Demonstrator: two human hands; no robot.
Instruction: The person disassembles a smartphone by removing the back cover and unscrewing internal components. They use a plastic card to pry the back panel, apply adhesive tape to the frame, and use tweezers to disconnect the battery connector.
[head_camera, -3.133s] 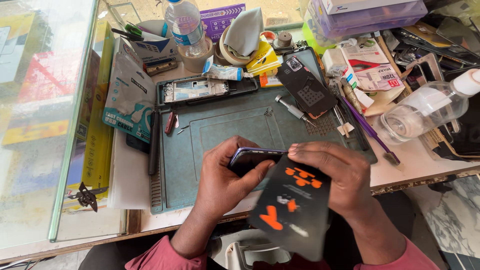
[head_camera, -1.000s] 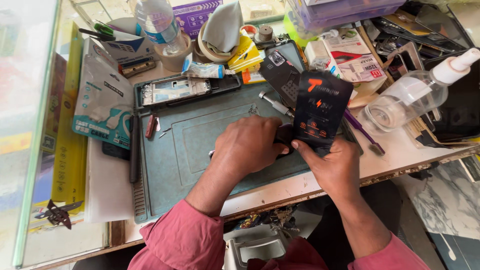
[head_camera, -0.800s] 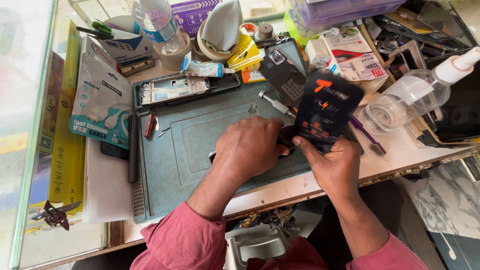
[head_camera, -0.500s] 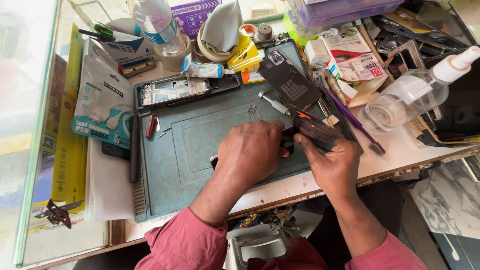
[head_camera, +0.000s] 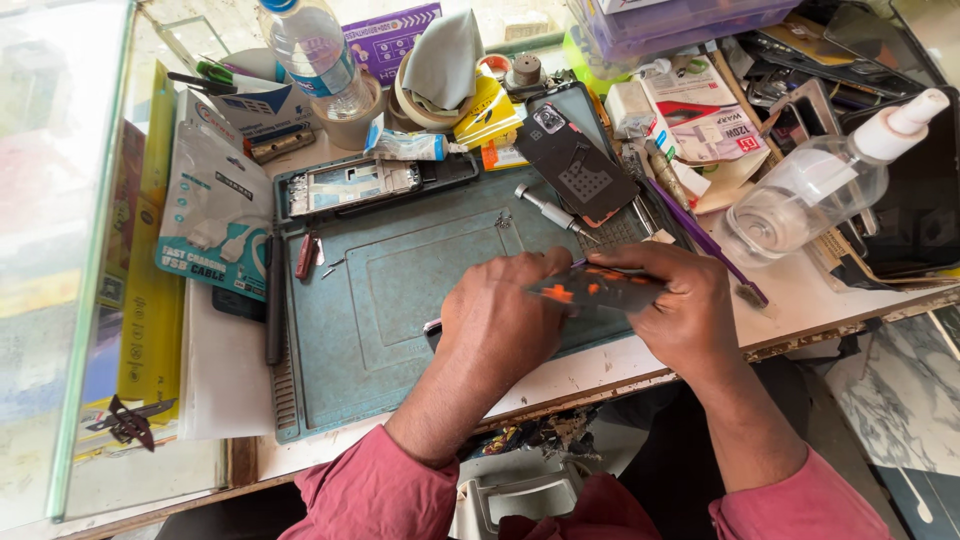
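My left hand (head_camera: 500, 320) rests on a dark phone (head_camera: 434, 327) that lies on the teal work mat (head_camera: 380, 300); only the phone's left edge shows under the fingers. My right hand (head_camera: 680, 310) grips a thin black sheet with orange markings (head_camera: 595, 288), held nearly flat and edge-on just above the phone. Both hands meet over the mat's near right part.
A disassembled phone frame (head_camera: 350, 185), a screwdriver (head_camera: 555, 212) and a black phone back cover (head_camera: 575, 165) lie at the mat's far side. A clear spray bottle (head_camera: 820, 185) stands right, a water bottle (head_camera: 315, 55) at the back, a cable packet (head_camera: 215, 215) left.
The black sheet, held upright facing me a second ago, has been tipped down flat over the phone. Both hands have lowered toward the mat.
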